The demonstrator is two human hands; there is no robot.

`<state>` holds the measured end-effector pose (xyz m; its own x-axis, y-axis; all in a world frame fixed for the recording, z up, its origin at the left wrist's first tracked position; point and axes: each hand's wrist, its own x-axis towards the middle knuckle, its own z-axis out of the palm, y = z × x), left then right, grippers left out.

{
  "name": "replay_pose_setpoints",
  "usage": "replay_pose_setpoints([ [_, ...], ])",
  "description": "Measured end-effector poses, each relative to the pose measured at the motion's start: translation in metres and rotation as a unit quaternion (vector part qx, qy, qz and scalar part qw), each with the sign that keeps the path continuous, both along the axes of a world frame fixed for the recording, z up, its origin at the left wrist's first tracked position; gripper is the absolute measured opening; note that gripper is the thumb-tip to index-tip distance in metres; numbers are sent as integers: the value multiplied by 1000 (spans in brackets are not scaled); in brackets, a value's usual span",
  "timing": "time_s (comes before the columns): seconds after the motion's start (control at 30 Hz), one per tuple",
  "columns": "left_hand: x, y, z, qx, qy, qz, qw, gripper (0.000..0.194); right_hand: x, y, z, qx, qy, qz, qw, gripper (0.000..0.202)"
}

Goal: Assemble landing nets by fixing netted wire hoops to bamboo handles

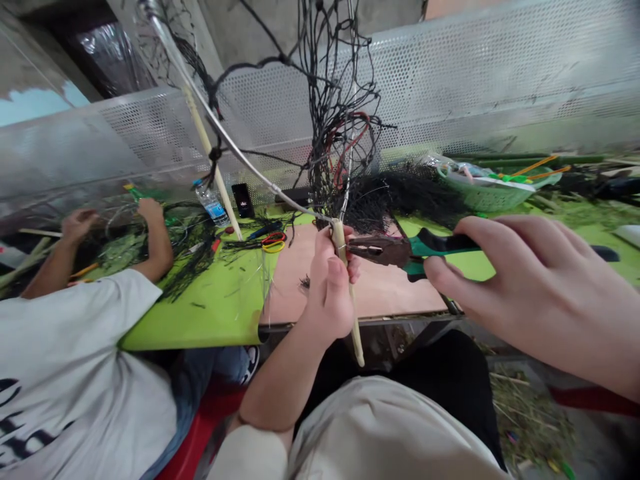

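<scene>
My left hand (333,293) is closed around a pale wooden stick (356,333), whose lower end points down over my lap. A metal wire (240,157) curves from the upper left to the top of the stick, and a black net (325,100) hangs above it. My right hand (505,273) grips pliers (425,247) with green and black handles. The jaws of the pliers are at the stick's upper part, beside my left fingers. Whether they pinch a thin wire there is too small to tell.
On the green table cover (215,313) are scissors (274,242), a bottle (213,203) and a phone (243,200). A green basket (493,190) stands at the back right. Another person (85,360) works at the left. A perforated metal panel (465,87) runs behind.
</scene>
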<state>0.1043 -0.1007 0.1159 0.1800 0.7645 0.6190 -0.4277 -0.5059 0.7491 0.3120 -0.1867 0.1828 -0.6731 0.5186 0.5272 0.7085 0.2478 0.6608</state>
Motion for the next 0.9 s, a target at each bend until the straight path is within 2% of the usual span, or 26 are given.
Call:
replay_pose_setpoints([
  [0.13, 1, 0, 0, 8, 2, 0, 1000, 50, -1, -2, 2, -2, 0, -3, 1000, 26],
  [0.3, 2, -4, 5, -21, 5, 11, 1000, 57, -1, -3, 4, -25, -11, -19, 999, 11],
  [0.47, 2, -6, 7, -29, 5, 9, 1000, 56, -3, -1, 3, -23, 7, -22, 999, 13],
  [0.7, 3, -7, 9, -38, -11, -9, 999, 53, -2, -1, 2, -24, 26, -14, 999, 3],
  [0.9, 4, -6, 9, -28, -6, -11, 1000, 53, -1, -2, 0, -34, 8, -25, 999, 8],
])
